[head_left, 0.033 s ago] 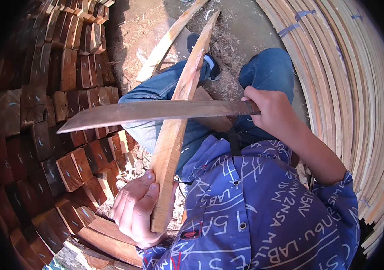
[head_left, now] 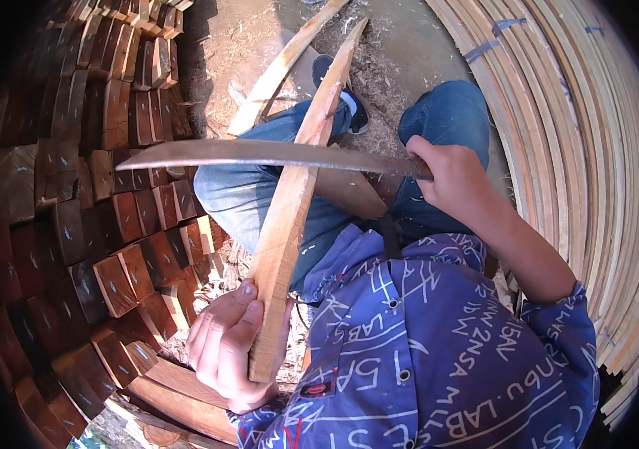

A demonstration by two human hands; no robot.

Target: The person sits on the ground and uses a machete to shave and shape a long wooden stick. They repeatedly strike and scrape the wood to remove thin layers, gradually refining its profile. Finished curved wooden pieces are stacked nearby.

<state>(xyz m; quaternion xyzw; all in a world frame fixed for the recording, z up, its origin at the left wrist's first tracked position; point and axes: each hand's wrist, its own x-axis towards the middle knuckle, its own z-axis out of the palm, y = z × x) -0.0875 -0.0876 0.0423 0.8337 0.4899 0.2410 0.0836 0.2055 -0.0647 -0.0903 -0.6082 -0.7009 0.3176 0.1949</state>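
My left hand is closed around the near, thick end of a long pale wooden stake. Away from me the stake runs between my legs and narrows to a point, with rough cut faces along its far half. My right hand is wrapped round the grip of a machete, whose handle is mostly hidden by the fingers. Its long, dull metal blade lies across the stake about midway, tip to the left; whether it touches the wood I cannot tell. Below the stake a brown wooden block shows between my legs.
Stacked reddish-brown wood blocks rise close on my left. Long pale strips of wood, some tied with blue bands, are piled on the right. Another tapered stake lies ahead on the ground, which has shavings on it.
The machete blade has shifted away from me along the stake, its tip swinging forward. My right hand has tilted slightly; the left hand and stake stay nearly still.
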